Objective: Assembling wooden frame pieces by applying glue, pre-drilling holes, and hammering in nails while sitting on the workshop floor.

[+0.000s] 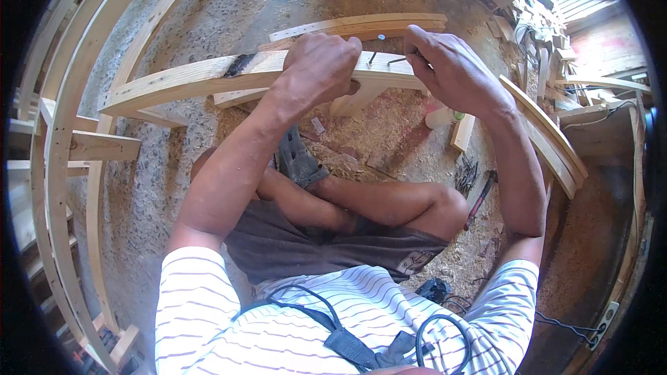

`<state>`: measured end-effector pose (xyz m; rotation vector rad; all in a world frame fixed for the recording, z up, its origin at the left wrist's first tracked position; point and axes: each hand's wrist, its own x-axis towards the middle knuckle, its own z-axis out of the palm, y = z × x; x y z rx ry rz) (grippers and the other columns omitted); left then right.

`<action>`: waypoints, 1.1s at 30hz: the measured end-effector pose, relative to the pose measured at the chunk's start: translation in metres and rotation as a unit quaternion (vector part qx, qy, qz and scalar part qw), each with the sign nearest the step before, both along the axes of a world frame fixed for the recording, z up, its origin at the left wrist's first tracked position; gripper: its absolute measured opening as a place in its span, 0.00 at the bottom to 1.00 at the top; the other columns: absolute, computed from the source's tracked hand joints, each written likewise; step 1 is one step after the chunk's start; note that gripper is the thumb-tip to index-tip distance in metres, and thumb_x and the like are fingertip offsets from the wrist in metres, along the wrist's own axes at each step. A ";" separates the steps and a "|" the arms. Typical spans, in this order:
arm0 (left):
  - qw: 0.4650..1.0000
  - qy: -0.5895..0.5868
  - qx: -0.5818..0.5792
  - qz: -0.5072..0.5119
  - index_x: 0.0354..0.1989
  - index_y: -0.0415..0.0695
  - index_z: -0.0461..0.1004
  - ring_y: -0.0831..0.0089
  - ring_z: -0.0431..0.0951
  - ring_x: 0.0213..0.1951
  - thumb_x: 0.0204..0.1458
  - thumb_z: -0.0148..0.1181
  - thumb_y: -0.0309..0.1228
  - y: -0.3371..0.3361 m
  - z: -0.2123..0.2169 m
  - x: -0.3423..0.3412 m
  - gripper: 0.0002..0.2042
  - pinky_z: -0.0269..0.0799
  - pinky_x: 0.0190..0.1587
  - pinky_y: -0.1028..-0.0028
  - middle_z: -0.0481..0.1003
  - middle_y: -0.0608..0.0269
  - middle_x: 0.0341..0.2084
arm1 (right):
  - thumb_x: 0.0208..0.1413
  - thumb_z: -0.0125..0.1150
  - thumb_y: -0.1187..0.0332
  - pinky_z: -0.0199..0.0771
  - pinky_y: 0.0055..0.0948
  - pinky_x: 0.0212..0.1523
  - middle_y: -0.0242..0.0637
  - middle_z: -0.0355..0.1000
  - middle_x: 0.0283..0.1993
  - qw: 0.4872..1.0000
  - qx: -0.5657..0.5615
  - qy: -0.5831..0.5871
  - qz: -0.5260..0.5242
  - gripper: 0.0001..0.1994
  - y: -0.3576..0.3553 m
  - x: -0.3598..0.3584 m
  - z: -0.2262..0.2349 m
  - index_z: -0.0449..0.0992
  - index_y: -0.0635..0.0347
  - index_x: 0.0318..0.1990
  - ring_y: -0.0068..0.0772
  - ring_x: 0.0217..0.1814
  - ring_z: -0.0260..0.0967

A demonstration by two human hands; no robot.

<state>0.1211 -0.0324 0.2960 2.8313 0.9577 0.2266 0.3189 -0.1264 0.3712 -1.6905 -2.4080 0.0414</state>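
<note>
A curved wooden piece (pixel 201 87) with a dark patch stretches across in front of me. My left hand (pixel 316 69) is closed around it, the fingertips showing below its edge. One nail (pixel 372 59) sticks up from the wood just right of that hand. A second nail (pixel 396 62) lies at a slant and runs up to the curled fingers of my right hand (pixel 455 73), which are closed and appear to grip it. The fingers partly hide its end. Under the curved piece is a short wooden block (pixel 358 101).
More curved wooden strips lie beyond (pixel 361 24) and at the right (pixel 549 142). A large wooden frame (pixel 62 146) stands at the left. By my right knee are loose nails (pixel 466 175), a red-and-black handle (pixel 481 200) and a pale bottle (pixel 439 118). Sawdust covers the floor.
</note>
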 end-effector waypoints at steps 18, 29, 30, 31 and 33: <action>1.000 0.006 0.008 0.006 0.36 0.40 0.75 0.53 0.84 0.37 0.42 0.76 0.44 0.000 -0.001 0.003 0.22 0.79 0.40 0.58 0.82 0.48 0.30 | 0.61 0.51 0.75 0.70 0.53 0.41 0.54 0.71 0.32 0.998 0.012 -0.001 0.069 0.04 0.009 -0.002 0.006 0.65 0.65 0.40 0.63 0.39 0.71; 0.999 0.013 0.038 -0.010 0.40 0.43 0.77 0.51 0.84 0.36 0.41 0.76 0.46 0.003 -0.004 0.004 0.24 0.79 0.41 0.57 0.82 0.49 0.31 | 0.58 0.55 0.72 0.75 0.48 0.45 0.56 0.76 0.38 0.993 -0.075 -0.050 0.075 0.08 0.058 0.008 -0.006 0.75 0.68 0.41 0.57 0.44 0.76; 0.999 0.009 0.043 -0.011 0.38 0.40 0.77 0.51 0.84 0.36 0.42 0.76 0.44 0.003 -0.004 0.004 0.23 0.80 0.40 0.58 0.82 0.48 0.30 | 0.56 0.55 0.72 0.76 0.47 0.44 0.56 0.77 0.39 0.989 -0.119 -0.080 0.043 0.08 0.060 0.005 -0.011 0.76 0.68 0.40 0.56 0.44 0.77; 0.999 0.001 0.051 -0.014 0.36 0.37 0.76 0.51 0.84 0.35 0.44 0.75 0.43 0.003 -0.004 0.003 0.21 0.80 0.39 0.58 0.82 0.46 0.30 | 0.55 0.56 0.72 0.77 0.46 0.44 0.57 0.78 0.39 0.981 -0.162 -0.110 0.013 0.09 0.064 0.004 -0.009 0.77 0.68 0.39 0.55 0.44 0.78; 0.999 0.005 0.046 -0.008 0.38 0.38 0.76 0.51 0.84 0.36 0.43 0.75 0.44 0.002 -0.003 0.003 0.23 0.80 0.39 0.57 0.82 0.46 0.31 | 0.52 0.57 0.75 0.79 0.46 0.37 0.54 0.79 0.32 0.991 0.003 -0.082 0.102 0.06 0.068 -0.003 -0.013 0.78 0.70 0.31 0.51 0.38 0.80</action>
